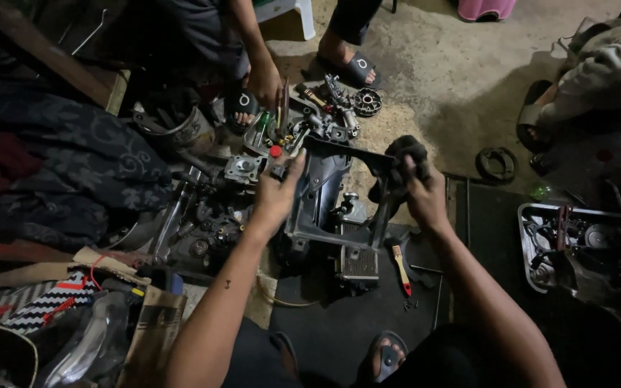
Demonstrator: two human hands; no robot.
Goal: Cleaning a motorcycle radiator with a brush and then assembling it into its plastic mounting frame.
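Note:
My left hand (276, 192) grips the left side of a dark metal engine frame (325, 194) held over the floor. Its right side is in my right hand (425, 195), which presses a black rag (401, 154) against the frame's bar. Below the frame sits an engine block with cooling fins (359, 262). Another person's hand (264, 80) reaches down at the top toward a pile of small engine parts (310, 122).
A red-handled brush (401, 267) lies on the black mat (339, 323) by my sandalled foot (388, 353). A metal tray of parts (576, 244) stands at the right. A round metal tub (175, 128), dark cloth and cardboard crowd the left. Other people's feet are at the top.

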